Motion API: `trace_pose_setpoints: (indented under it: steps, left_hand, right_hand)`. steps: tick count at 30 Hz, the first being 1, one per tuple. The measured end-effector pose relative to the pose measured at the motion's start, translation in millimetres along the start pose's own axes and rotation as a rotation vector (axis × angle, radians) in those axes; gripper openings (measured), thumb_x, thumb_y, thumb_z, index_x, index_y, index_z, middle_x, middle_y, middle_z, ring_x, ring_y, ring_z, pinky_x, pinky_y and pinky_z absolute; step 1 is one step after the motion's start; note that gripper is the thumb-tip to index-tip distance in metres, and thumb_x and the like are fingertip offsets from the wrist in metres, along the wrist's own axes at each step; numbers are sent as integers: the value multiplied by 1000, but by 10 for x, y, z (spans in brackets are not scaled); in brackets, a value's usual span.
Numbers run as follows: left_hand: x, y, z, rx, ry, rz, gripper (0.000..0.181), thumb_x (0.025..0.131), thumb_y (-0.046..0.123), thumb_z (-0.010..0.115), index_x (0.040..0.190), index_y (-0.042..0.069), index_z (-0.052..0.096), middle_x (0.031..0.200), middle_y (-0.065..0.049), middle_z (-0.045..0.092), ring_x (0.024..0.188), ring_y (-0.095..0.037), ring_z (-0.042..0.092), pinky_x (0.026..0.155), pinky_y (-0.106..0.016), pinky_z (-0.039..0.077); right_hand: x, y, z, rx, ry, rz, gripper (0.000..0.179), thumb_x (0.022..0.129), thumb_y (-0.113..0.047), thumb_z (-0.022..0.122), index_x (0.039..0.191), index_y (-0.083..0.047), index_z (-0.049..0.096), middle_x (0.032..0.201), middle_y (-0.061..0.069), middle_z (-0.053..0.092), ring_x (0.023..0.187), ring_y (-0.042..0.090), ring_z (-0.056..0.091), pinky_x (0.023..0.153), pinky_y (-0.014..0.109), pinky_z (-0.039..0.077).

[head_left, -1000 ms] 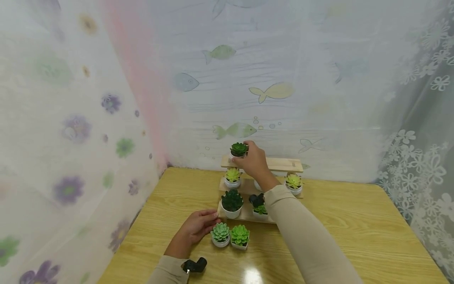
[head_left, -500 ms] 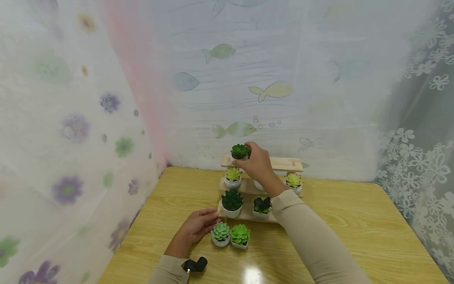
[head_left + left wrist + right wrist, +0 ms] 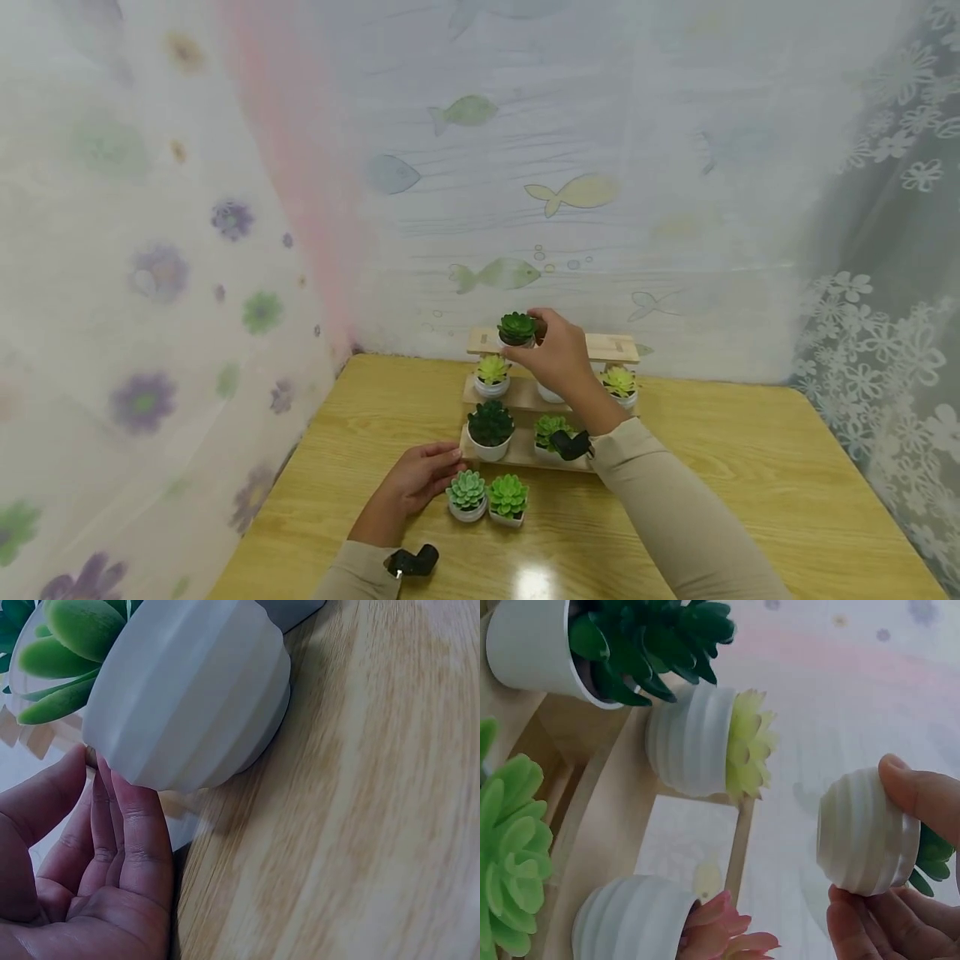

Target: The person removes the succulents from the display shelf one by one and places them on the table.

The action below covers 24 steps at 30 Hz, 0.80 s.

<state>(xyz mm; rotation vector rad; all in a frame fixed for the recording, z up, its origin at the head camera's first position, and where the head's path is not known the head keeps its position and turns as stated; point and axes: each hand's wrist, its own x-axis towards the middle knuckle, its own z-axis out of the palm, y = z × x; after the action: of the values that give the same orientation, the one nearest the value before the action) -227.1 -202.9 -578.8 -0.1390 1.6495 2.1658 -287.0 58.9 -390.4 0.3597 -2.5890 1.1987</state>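
Note:
My right hand [image 3: 561, 350] grips a white ribbed pot [image 3: 864, 831] holding a dark-green succulent [image 3: 517, 326], near the top board of a tiered wooden stand [image 3: 611, 347]. In the right wrist view, the pot's base hangs apart from any surface. At the stand's lower left corner, my left hand [image 3: 416, 477] pinches the wooden edge between thumb and fingertips. Right beside those fingers stands a white ribbed pot [image 3: 191, 690] with a pale-green succulent [image 3: 467, 490]. A bright-green succulent [image 3: 508, 497] in a square white pot is next to it.
The middle tier bears two yellow-green succulents, one left [image 3: 492, 371] and one right [image 3: 619, 382], with a pink succulent [image 3: 724, 934] between them. A large dark-green succulent [image 3: 491, 425] and a green succulent [image 3: 552, 432] occupy the bottom tier. Patterned sheets hang behind the table [image 3: 720, 475].
My right hand has shifted the dark-green potted succulent slightly right and a little lower along the top board. My left hand has stayed at the stand's corner.

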Motion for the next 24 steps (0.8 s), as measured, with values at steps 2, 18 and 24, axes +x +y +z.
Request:
trace_pose_setpoints:
  steps: [2,18,24]
  left_hand:
    - [-3,3,-5,-2,-2,3,40,103,14,66,137,-4,58,100,-2,76,96,-12,73,81,-25,60]
    - [-16,0,3,-22,15,-4,32,102,13,67,131,-1,64,99,-3,77,92,-11,74,79,-24,60]
    - [5,6,-1,-24,10,-3,31,102,13,67,130,-1,64,99,-3,77,91,-11,74,79,-24,61]
  right_hand:
    - [-34,2,-10,14,8,-3,77,82,-39,89,146,-11,55,106,8,68,93,26,62,74,43,52]
    - [-523,14,-49,149,38,26,77,77,-36,93,144,-18,59,123,7,72,108,27,72,90,45,61]
    - [-723,83,-25,186,61,13,74,77,-34,94,141,-16,61,121,3,72,109,23,72,93,44,60]
